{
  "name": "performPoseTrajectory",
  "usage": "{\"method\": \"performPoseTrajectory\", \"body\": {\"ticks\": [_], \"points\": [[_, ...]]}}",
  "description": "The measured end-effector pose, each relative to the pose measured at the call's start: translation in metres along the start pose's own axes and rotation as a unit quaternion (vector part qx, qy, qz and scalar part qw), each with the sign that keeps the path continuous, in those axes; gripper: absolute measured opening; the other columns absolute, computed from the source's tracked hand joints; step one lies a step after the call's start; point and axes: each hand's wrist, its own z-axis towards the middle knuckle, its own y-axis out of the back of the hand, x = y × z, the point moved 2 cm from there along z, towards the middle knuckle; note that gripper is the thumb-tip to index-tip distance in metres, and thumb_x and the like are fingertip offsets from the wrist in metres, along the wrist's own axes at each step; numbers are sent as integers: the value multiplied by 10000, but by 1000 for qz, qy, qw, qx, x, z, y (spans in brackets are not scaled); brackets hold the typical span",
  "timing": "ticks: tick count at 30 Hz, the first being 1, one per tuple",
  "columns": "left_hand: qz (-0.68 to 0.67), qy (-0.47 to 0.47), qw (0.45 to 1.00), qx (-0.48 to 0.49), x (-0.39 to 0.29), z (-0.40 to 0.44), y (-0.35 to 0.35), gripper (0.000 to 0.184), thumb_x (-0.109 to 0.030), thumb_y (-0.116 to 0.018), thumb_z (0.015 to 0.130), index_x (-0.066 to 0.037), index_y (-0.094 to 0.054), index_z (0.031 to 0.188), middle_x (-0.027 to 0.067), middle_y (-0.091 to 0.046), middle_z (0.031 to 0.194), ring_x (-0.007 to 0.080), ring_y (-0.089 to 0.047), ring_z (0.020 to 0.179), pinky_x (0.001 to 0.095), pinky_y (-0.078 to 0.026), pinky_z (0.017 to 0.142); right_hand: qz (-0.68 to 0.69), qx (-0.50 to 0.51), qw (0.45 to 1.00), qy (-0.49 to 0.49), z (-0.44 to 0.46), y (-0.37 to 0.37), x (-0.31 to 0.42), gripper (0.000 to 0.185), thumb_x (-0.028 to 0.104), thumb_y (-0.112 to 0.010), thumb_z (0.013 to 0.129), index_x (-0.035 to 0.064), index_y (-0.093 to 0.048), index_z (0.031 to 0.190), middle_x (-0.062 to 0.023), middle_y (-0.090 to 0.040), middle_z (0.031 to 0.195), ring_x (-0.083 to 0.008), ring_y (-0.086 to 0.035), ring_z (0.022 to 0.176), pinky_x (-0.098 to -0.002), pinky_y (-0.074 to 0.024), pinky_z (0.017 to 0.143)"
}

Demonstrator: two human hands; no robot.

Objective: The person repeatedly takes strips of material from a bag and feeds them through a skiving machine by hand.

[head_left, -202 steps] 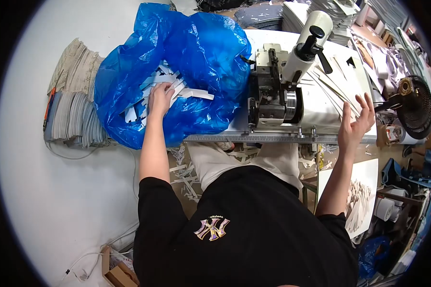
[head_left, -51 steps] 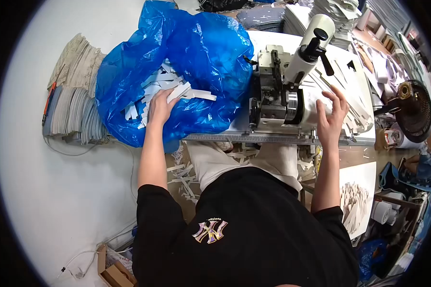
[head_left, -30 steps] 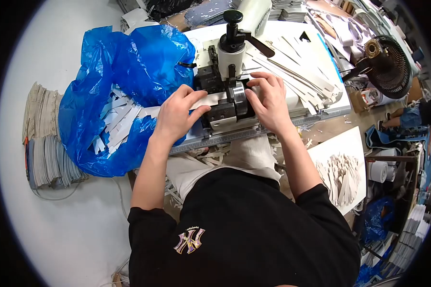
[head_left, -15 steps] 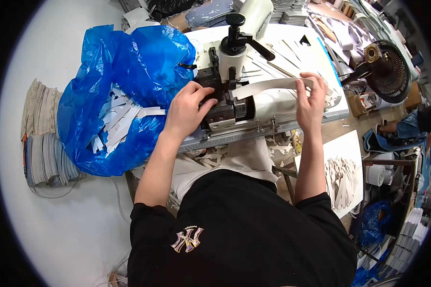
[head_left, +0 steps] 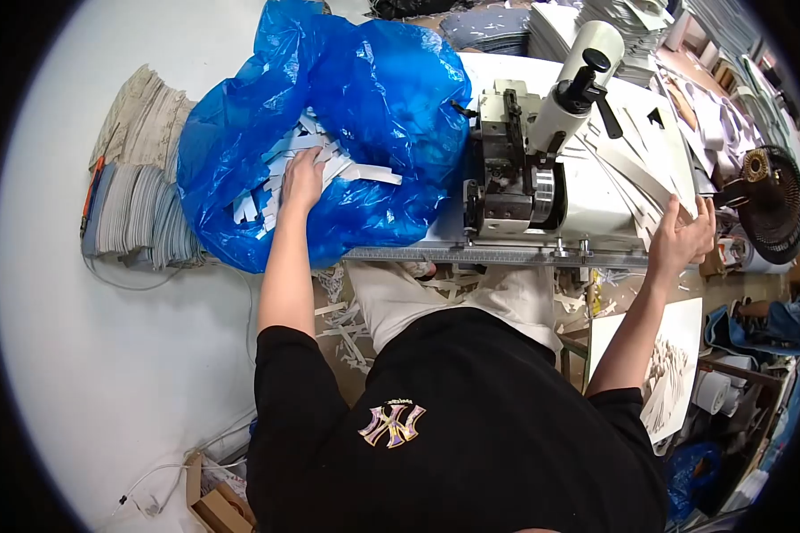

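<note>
My left hand (head_left: 302, 182) reaches into the pile of white strips (head_left: 336, 169) inside the open blue plastic bag (head_left: 387, 98). Its fingers are curled down on the strips, and their tips are partly hidden. Far to the right, my right hand (head_left: 682, 235) has its thumb and fingers apart beside the end of a long off-white strip (head_left: 636, 171) lying on the worktable. Between the hands stands a machine with a dark metal head (head_left: 504, 164), a white post and a black knob (head_left: 596, 60). Neither hand touches the machine.
A metal ruler edge (head_left: 436, 255) runs along the table front. Stacked sheets (head_left: 138, 213) stand left of the bag. A black fan (head_left: 778, 204) is at the right, above a white board (head_left: 658, 364) bearing many strips. Scraps litter the floor (head_left: 351, 342).
My left hand has left the machine head and gone into the bag's strips. My right hand has moved right with the long strip, which now lies on the table. The view has shifted left.
</note>
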Motion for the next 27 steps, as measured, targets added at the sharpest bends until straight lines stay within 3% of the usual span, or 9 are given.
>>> {"method": "performPoseTrajectory", "body": {"ticks": [4,9,11,12,14,17,19,24,27], "points": [[15,21,999,31,7,3,2,293,-192,-713,973,-108,-744,1252,163,-712,1236,395,-647,1169,479,-501,1041,100,57,993,35,-10,2,17,435,392,-727,1006,85,-690,1311,-66,-482,1607,-324,-349,1462,-567,-211,1226],[-22,35,999,-5,-21,6,38,249,-214,-713,994,-99,-737,1214,150,-720,1171,361,-677,1093,450,-519,963,80,62,991,91,-25,18,51,382,345,-720,1017,90,-690,1299,-84,-533,1572,-332,-378,1448,-540,-212,1237],[-217,54,973,-52,-56,5,55,220,-200,-722,997,-81,-721,1183,124,-722,1061,284,-681,958,385,-523,848,108,77,984,118,-30,24,66,329,289,-733,1003,80,-695,1254,-101,-547,1552,-320,-402,1424,-521,-219,1233],[-230,48,971,-40,-81,3,60,220,-200,-722,997,-81,-721,1183,124,-722,1061,284,-681,958,385,-523,848,129,83,980,130,-32,26,73,295,256,-727,1004,82,-694,1240,-111,-553,1537,-316,-416,1413,-505,-243,1224],[-277,-53,960,1,-151,-5,74,224,-233,-691,1041,-76,-714,1199,127,-673,1032,292,-694,962,372,-536,809,200,128,961,145,-38,22,84,239,202,-719,1001,85,-697,1208,-118,-572,1501,-312,-444,1386,-474,-294,1202],[-236,-115,961,85,-227,-19,72,259,-229,-726,1017,-68,-709,1219,126,-666,1070,309,-699,976,398,-550,814,256,204,927,181,-48,11,101,179,180,-714,994,81,-710,1143,-111,-620,1423,-324,-488,1335,-447,-362,1160],[-222,-206,943,137,-257,-24,62,321,-257,-790,966,-57,-725,1208,126,-661,1111,335,-699,984,432,-566,838,271,230,919,173,-53,4,107,175,185,-718,987,74,-711,1122,-109,-635,1397,-332,-502,1317,-452,-367,1156],[-187,-254,940,129,-289,-20,32,365,-244,-850,904,-52,-753,1199,112,-656,1092,310,-685,962,401,-565,832,255,287,905,185,-64,-14,115,183,195,-725,973,60,-706,1095,-111,-660,1325,-350,-545,1252,-466,-395,1126],[-209,-249,938,122,-301,-19,25,351,-243,-866,886,-48,-764,1160,129,-666,1116,346,-702,982,443,-584,844,260,303,897,187,-63,-17,123,190,197,-729,969,58,-706,1097,-115,-664,1292,-354,-553,1231,-464,-406,1108]]}}
